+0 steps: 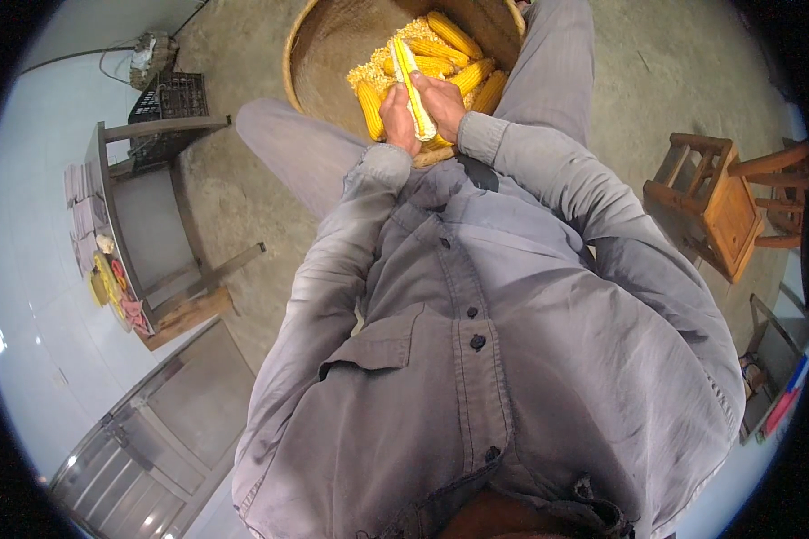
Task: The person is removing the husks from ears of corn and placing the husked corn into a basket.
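Observation:
Both hands hold one partly shelled corn cob (411, 91) above a round woven basket (296, 60) between the knees. Rows of yellow kernels run along the cob, with bare whitish cob on either side. My left hand (400, 118) grips its lower left side. My right hand (438, 101) closes on its right side, the thumb lying near the kernel rows. Under and around the hands, several whole yellow corn ears (472, 75) lie in the basket on a heap of loose kernels (414, 30). The basket's near part is partly hidden by the hands and cob.
A wooden stool (731, 222) stands on the concrete floor at the right, beside other wooden furniture. At the left are a table frame (135, 283) and a black plastic crate (182, 94). A metal door (175, 431) is at lower left.

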Tool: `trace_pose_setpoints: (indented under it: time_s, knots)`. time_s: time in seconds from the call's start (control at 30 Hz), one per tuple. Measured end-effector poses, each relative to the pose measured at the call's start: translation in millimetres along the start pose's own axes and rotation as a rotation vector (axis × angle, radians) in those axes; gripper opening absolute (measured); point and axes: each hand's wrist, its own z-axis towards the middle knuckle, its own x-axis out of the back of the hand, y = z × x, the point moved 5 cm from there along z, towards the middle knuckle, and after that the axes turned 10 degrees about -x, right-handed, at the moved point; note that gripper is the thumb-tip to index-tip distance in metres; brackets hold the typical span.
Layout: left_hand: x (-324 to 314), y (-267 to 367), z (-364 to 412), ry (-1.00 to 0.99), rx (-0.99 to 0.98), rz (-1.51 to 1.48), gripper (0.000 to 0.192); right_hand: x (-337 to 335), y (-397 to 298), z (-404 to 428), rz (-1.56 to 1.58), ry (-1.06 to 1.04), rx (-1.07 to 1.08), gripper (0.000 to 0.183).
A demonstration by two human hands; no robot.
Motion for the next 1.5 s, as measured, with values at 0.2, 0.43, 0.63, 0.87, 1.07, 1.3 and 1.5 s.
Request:
trace_pose_setpoints:
  time_s: [0.2,0.43,0.63,0.87,1.07,1.3,1.5]
  knots:
    - [1.0,-5.9,2.4,-0.035,0.01,-0.05,0.036,1.0,0.9,-2.3,0.074,-0.051,-0.037,0.032]
    - [9.5,-10.9,6.6,-0.011,0.008,-0.08,0.04,-0.6,-0.6,-5.0,0.011,0.021,0.069,0.03]
    - [-0.5,-3.6,1.0,-0.022,-0.023,-0.033,0.039,-0.3,-12.7,3.2,-0.053,0.055,0.042,0.034]
    - [5.8,-2.1,1.5,0.021,0.007,-0.033,0.036,-6.1,-7.2,3.6,-0.02,-0.031,-0.049,0.032]
    - [-0.8,-1.7,0.1,0.0,0.047,-0.093,0.036,6.7,3.5,9.4,0.037,0.04,0.034,0.039]
    - [-7.0,5.3,-6.5,0.034,-0.013,0.015,0.036,-3.1,-21.7,-1.6,-0.19,0.142,0.086,0.037]
    - [-1.5,-2.4,-2.5,0.077,0.043,-0.068,0.035,2.9,-5.6,-1.0,-0.037,0.085,0.023,0.037]
